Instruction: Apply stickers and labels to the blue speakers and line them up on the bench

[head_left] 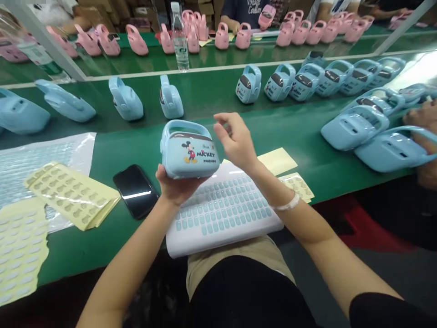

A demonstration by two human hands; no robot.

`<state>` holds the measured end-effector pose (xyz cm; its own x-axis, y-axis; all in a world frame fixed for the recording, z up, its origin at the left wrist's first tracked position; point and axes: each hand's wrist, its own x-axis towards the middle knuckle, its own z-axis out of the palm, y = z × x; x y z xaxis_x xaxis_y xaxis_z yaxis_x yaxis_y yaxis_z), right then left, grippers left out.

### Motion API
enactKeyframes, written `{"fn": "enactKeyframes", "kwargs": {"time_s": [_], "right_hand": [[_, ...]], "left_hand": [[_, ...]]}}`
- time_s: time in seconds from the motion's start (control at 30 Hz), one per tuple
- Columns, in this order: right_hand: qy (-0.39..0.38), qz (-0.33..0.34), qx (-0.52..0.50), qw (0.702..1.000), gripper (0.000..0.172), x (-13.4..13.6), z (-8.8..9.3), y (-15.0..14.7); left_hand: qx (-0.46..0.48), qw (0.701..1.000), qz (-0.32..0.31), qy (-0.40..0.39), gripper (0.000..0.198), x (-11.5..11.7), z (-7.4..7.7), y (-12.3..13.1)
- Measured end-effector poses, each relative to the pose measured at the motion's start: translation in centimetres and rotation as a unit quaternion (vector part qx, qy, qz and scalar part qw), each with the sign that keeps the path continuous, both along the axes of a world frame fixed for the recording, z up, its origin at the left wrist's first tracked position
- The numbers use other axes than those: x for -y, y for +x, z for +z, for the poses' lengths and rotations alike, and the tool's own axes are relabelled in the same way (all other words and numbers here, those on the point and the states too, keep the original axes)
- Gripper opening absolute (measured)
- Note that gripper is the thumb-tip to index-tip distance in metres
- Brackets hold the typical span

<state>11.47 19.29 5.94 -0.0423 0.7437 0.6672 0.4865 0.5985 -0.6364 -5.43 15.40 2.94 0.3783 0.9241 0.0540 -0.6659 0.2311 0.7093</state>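
Observation:
My left hand (180, 186) holds a light-blue handled device (190, 155) from below. It looks like a small portable speaker, with a dark panel along its top edge and a Mickey print facing me. My right hand (235, 139) hovers just right of the device, fingers curled, with thumb and index finger slightly apart and nothing visible between them. Beneath both hands, a white sheet of small pale-blue stickers (223, 205) lies over the table's front edge and my lap.
On the green table (205, 102), a row of similar blue devices (248, 86) stands behind. A black phone (135, 191) and yellow sticker sheets (73, 193) lie left. A water bottle (180, 41) stands before pink devices (221, 36). A co-worker's hand (423, 118) is at right.

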Motion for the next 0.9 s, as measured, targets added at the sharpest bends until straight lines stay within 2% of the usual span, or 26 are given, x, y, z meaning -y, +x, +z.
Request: {"fn": "enactKeyframes", "kwargs": {"time_s": [0.07, 0.17, 0.27, 0.37, 0.57, 0.67, 0.77, 0.9], "right_hand": [[0.066, 0.004, 0.022, 0.998, 0.013, 4.9, -1.2, -0.2], [0.147, 0.090, 0.167, 0.971, 0.007, 12.1, -4.3, -0.8], [0.096, 0.098, 0.260, 0.956, 0.014, 15.8, -7.0, -1.5], [0.094, 0.086, 0.301, 0.945, 0.015, 15.9, -7.9, -1.8], [0.133, 0.071, 0.333, 0.931, 0.016, 15.3, -7.3, -1.8], [0.166, 0.060, 0.313, 0.933, 0.017, 15.9, -7.2, -1.9], [0.142, 0.079, 0.334, 0.928, 0.020, 15.9, -6.9, -2.0], [0.107, 0.123, 0.371, 0.914, 0.021, 14.2, -7.0, -2.1]], "left_hand": [[-0.006, 1.000, 0.023, -0.014, 0.086, -0.4, 0.2, -0.1], [-0.001, 0.998, 0.058, -0.026, 0.082, -0.9, 0.4, -0.2], [0.005, 0.996, 0.077, -0.043, 0.082, -0.9, 0.7, -0.3], [0.008, 0.995, 0.085, -0.047, 0.081, -0.8, 0.9, -0.4], [-0.020, 0.997, 0.070, -0.005, 0.075, -0.6, 1.2, 0.0], [-0.031, 0.998, 0.055, -0.027, 0.078, -0.1, 1.1, 0.4], [-0.040, 0.996, 0.057, -0.055, 0.082, 0.1, 0.9, 0.7], [-0.065, 0.993, 0.090, -0.047, 0.087, 0.2, 0.6, 1.0]]}}
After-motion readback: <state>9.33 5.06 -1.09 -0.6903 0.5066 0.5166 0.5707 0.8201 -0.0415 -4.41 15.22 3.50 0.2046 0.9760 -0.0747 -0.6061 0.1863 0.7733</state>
